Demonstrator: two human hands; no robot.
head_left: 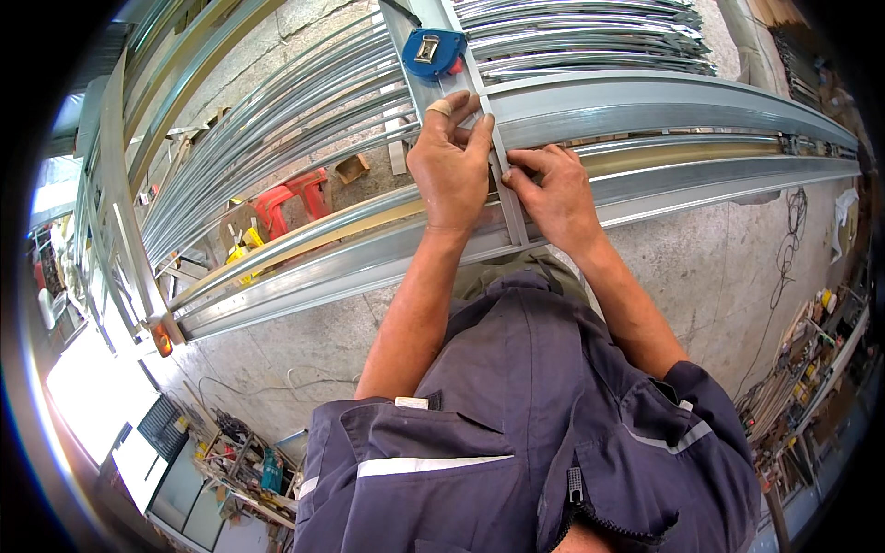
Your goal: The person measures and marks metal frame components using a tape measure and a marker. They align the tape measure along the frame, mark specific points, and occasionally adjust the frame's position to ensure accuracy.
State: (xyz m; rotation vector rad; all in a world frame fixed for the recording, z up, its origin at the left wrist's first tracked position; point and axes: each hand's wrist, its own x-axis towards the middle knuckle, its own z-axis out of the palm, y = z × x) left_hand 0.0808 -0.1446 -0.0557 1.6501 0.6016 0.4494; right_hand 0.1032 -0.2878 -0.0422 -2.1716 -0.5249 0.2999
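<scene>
A pale grey metal profile (pixel 508 214) runs away from my body, across long metal rails. My left hand (pixel 452 161) is over it, fingers curled and thumb tip near its right flange; one finger has a beige bandage (pixel 441 108). Slightly nearer and to the right, my right hand (pixel 560 191) is closed, thumb and forefinger pinched at the same flange. Anything small between the fingertips of either hand is hidden. Just beyond my left hand, a blue tape measure (pixel 433 53) with a metal clip rests on the profile.
Bundles of thin metal strips (pixel 304 129) lie beyond the rails (pixel 719 184). Below them are a red tool or stand (pixel 290 200) and a yellow object (pixel 244 253). A cable (pixel 788 249) trails over the concrete floor (pixel 682 276). Cluttered racks (pixel 240 461) stand at lower left.
</scene>
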